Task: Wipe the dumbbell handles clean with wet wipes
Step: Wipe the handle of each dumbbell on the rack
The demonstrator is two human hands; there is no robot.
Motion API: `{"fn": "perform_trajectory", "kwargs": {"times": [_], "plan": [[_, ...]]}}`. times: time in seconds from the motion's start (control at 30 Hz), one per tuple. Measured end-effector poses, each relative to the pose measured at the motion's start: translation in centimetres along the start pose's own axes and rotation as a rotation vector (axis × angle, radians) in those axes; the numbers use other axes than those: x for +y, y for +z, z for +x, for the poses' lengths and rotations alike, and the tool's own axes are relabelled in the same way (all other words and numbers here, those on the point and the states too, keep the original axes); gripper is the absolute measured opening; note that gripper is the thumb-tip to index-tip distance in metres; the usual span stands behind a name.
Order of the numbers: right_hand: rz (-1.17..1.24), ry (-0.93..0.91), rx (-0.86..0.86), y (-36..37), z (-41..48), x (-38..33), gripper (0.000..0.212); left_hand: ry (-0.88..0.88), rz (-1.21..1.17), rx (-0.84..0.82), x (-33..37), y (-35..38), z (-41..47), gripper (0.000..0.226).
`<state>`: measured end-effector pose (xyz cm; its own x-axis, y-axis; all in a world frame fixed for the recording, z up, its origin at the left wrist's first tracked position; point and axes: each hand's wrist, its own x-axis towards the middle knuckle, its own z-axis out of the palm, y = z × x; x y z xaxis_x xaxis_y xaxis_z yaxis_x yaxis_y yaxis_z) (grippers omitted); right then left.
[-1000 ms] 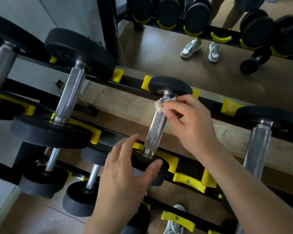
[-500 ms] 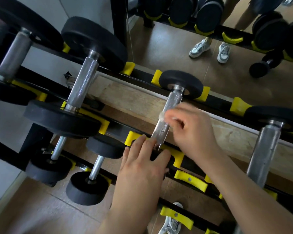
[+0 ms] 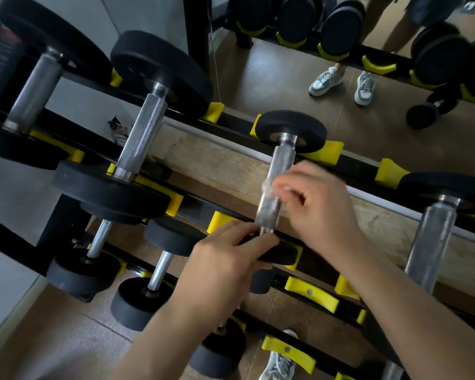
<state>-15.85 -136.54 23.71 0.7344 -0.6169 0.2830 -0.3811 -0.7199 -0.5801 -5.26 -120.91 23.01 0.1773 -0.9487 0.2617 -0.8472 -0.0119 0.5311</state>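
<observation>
Centre of the upper rack (image 3: 236, 124) tier: a small dumbbell (image 3: 291, 127) lies in yellow cradles (image 3: 325, 152), its knurled steel handle (image 3: 281, 163) running near to far. The right hand (image 3: 321, 209) pinches a crumpled wet wipe (image 3: 267, 187) against the handle at mid-length. The left hand (image 3: 225, 264) is curled over the near black head (image 3: 281, 255), steadying it. Judged heavy, rigid and prone to roll; the knurling should drag on the soft, limp wipe. Best held at the head.
</observation>
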Motion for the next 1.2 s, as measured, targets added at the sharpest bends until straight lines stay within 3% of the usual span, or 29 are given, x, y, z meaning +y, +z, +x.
{"fn": "perform_trajectory", "kwargs": {"times": [0.07,0.2,0.33,0.47,0.53,0.6,0.67,0.8,0.87,0.97,1.03,1.2], "plan": [[-0.008,0.043,0.017,-0.2,0.2,-0.2,0.011,-0.058,-0.248,0.006,-0.7,0.4,-0.1,0.028],[0.027,-0.078,-0.239,0.0,-1.6,-1.9,0.020,-0.124,-0.455,-0.068,-2.6,-0.5,-0.2,0.032],[-0.031,-0.025,-0.034,0.3,1.4,-0.5,0.010,-0.011,-0.170,-0.090,-3.6,-2.2,0.0,0.026],[0.029,-0.076,-0.200,0.8,-1.3,-2.1,0.015,0.024,0.136,-0.143,-1.5,-3.0,-0.4,0.037],[-0.002,-0.119,-0.141,0.5,-0.5,-1.4,0.016,-0.001,0.257,-0.212,0.5,-2.3,-0.1,0.047],[-0.060,-0.060,0.017,0.4,1.1,-0.1,0.014,-0.012,0.359,-0.211,2.1,-1.3,0.4,0.039],[-0.034,-0.018,0.022,0.6,0.6,-0.1,0.013,-0.015,0.367,-0.180,2.4,-1.0,0.6,0.033],[0.067,-0.097,-0.132,1.3,-1.8,-1.7,0.014,0.072,0.176,-0.087,0.0,-1.9,-0.2,0.038],[0.018,-0.081,-0.012,1.3,0.3,-0.9,0.014,0.119,0.057,-0.066,-2.0,-2.0,-0.2,0.032],[-0.065,0.042,0.244,1.2,2.8,0.4,0.013,0.051,-0.189,-0.044,-3.5,-1.8,-0.4,0.028],[-0.082,0.114,0.309,1.8,2.2,0.5,0.009,0.008,-0.287,-0.030,-3.7,-1.5,-0.5,0.027],[0.112,0.108,0.145,3.0,-2.3,-1.6,0.009,-0.108,-0.468,-0.030,-4.2,-1.3,-0.7,0.028]]}}
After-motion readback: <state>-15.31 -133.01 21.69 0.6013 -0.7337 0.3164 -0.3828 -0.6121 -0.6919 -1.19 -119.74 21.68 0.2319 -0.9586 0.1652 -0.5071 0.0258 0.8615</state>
